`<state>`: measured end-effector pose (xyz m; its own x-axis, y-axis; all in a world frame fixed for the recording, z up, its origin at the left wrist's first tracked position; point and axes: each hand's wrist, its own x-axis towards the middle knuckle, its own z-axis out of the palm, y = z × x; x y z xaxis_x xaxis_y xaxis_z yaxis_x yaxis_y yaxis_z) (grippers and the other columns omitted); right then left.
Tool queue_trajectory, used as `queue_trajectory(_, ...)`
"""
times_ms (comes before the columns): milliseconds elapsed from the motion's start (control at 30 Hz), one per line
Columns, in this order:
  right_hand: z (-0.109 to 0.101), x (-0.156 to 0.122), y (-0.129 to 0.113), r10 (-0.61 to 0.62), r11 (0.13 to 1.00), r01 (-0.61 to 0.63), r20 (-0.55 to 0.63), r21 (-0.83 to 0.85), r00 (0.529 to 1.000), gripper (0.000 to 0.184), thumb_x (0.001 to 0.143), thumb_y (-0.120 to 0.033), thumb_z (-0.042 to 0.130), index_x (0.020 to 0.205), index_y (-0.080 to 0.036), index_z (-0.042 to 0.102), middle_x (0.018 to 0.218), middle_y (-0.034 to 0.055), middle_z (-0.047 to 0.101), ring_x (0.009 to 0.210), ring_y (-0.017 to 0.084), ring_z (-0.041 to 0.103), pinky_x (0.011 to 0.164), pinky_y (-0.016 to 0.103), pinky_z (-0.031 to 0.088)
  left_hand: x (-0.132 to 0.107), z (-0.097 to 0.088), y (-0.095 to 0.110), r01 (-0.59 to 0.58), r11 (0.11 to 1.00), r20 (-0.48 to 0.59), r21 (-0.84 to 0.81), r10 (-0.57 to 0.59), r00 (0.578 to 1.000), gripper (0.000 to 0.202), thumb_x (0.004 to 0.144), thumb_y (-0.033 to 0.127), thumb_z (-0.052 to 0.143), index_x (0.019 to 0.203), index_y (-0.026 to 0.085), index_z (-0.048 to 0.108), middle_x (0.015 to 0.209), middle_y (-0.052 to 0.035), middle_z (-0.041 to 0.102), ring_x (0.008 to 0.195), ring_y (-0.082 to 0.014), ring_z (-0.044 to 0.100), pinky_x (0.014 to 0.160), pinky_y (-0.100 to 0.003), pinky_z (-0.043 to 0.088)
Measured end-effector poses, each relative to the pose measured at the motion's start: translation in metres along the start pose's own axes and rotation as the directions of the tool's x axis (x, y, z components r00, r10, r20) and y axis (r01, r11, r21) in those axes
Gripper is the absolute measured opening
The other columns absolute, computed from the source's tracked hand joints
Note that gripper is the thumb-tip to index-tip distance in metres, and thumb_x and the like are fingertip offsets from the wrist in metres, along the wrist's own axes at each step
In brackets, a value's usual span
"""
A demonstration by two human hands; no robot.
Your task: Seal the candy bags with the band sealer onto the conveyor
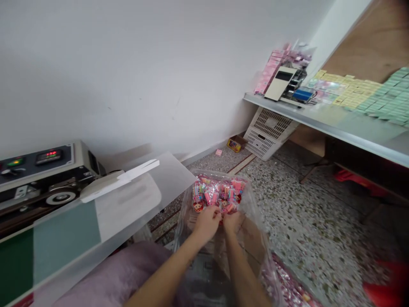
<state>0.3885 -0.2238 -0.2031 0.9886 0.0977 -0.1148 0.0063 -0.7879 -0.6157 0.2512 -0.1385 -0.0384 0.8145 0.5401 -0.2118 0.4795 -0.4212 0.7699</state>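
Observation:
Both hands are low inside a box lined with clear plastic (257,204). My left hand (207,222) is closed, its thumb and fingers pinched at the near edge of a small clear packet with pink pieces (228,208). Right beside it, my right hand (233,221) is closed on the same packet, its fingertips partly hidden. Beyond the hands, several similar shiny packets (212,194) with pink and striped pieces lie in a layer at the box's far end. A round cartoon-face piece (198,207) shows near my left hand.
On the left stands a sealing machine (60,170) with a red digital display, its belt leading to a translucent sheet (174,172). At right, a table (335,123) holds another machine (281,83) and stacked boxes. White crates (265,132) and a small carton (236,143) sit below.

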Motion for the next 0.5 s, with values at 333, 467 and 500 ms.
queue_trajectory(333, -0.006, 0.030, -0.015, -0.108, 0.994, 0.107, -0.116, -0.012, 0.987, 0.026, 0.093, -0.028, 0.056, 0.115, -0.016, 0.062, 0.131, 0.0139, 0.056, 0.109, 0.025, 0.061, 0.093, 0.041, 0.049, 0.021, 0.020, -0.040, 0.247, 0.964, -0.008, 0.097, -0.247, 0.969, 0.026, 0.094, 0.016, 0.050, 0.109, 0.019, 0.072, 0.114, -0.0073, 0.074, 0.107, -0.0192, 0.067, 0.087, -0.025, 0.045)
queue_trajectory(467, 0.000, 0.040, -0.034, -0.189, 0.978, 0.201, -0.190, 0.049, 0.964, 0.042, 0.085, -0.023, 0.050, 0.126, -0.015, 0.053, 0.143, 0.0207, 0.042, 0.124, 0.031, 0.053, 0.099, 0.039, 0.043, 0.022, 0.024, -0.039, 0.239, 0.966, 0.001, 0.099, -0.240, 0.971, 0.027, 0.095, 0.018, 0.051, 0.113, 0.020, 0.071, 0.119, -0.0081, 0.073, 0.113, -0.0199, 0.065, 0.091, -0.026, 0.044)
queue_trajectory(500, 0.002, 0.042, -0.037, -0.202, 0.974, 0.219, -0.204, 0.064, 0.958, 0.050, 0.083, -0.023, 0.050, 0.132, -0.013, 0.048, 0.146, 0.0221, 0.038, 0.129, 0.032, 0.049, 0.102, 0.040, 0.041, 0.023, 0.024, -0.041, 0.243, 0.965, 0.000, 0.097, -0.244, 0.970, 0.028, 0.094, 0.018, 0.052, 0.116, 0.019, 0.070, 0.121, -0.0092, 0.072, 0.115, -0.0204, 0.064, 0.092, -0.026, 0.044)
